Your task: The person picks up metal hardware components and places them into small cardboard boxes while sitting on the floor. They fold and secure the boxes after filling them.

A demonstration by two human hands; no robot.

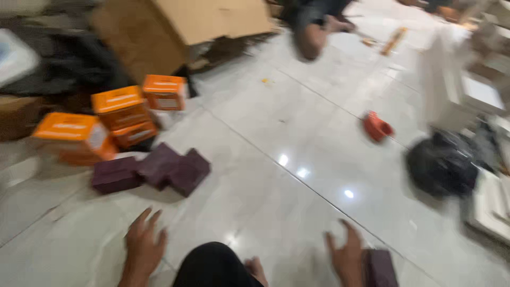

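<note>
The picture is blurred by motion. My left hand [142,245] rests flat on the white tiled floor [276,138] at the bottom left, fingers spread, holding nothing. My right hand [346,254] is at the bottom right, fingers apart, touching or lying beside a dark purple box [381,268]; whether it grips the box I cannot tell. My knee in black cloth [212,266] is between the hands. Three dark purple boxes [154,170] lie on the floor ahead of my left hand.
Several orange boxes [117,114] are stacked at the left, behind them a big cardboard box [180,26]. An orange roll [377,126] and a black bag [441,165] lie at the right. Another person's leg [313,32] shows at the top.
</note>
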